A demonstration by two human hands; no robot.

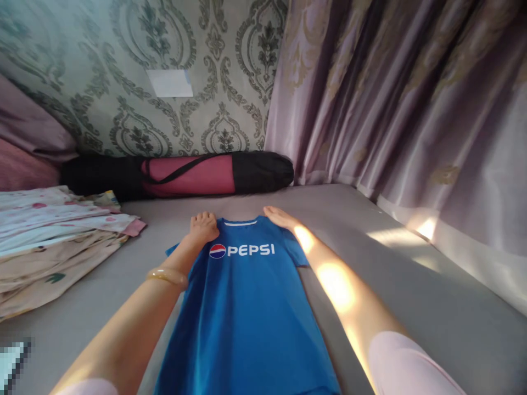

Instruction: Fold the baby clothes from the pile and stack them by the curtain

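A blue T-shirt with a round logo and white PEPSI lettering lies spread on the grey sheet, its neckline pointing away from me. My left hand is at the shirt's left shoulder, fingers curled down and closed; whether cloth is pinched under them is hidden. At the right shoulder, beside the collar, my right hand rests with its fingers stretched out over the edge of the cloth. A bangle circles my left wrist.
Folded patterned clothes are piled at the left. A black and pink long bag lies along the patterned wall. Purple curtains hang down the right side. The grey sheet extends under everything.
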